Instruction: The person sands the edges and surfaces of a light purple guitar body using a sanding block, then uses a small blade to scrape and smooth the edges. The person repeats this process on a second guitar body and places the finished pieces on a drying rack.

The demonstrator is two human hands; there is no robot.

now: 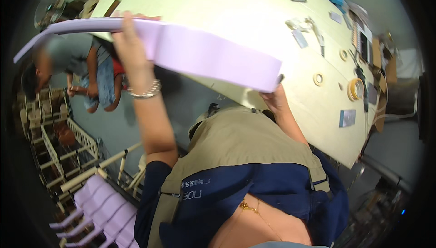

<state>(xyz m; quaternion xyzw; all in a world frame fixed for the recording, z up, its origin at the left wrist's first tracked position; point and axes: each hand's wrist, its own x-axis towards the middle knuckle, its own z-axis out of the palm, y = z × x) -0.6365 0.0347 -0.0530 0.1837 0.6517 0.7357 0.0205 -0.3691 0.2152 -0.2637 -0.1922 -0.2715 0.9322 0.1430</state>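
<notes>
A long, smooth lilac strip (200,55), bent partway along, stretches across in front of me over the table's near edge. My left hand (131,50) is closed round it near the bend, with fingers laid over its upper face. Its thin left part curves away to the far left. At the strip's right end my right hand (274,97) grips the lower corner. Most of the right fingers are hidden behind the strip. A small dark spot or object shows by that corner, too small to name.
A pale table (254,34) bears tape rolls (355,89), a blue-grey block (347,118) and several small pieces. At left, a person (86,66) sits low beside cream racks (59,139). Similar lilac pieces (102,207) hang on a rack at lower left.
</notes>
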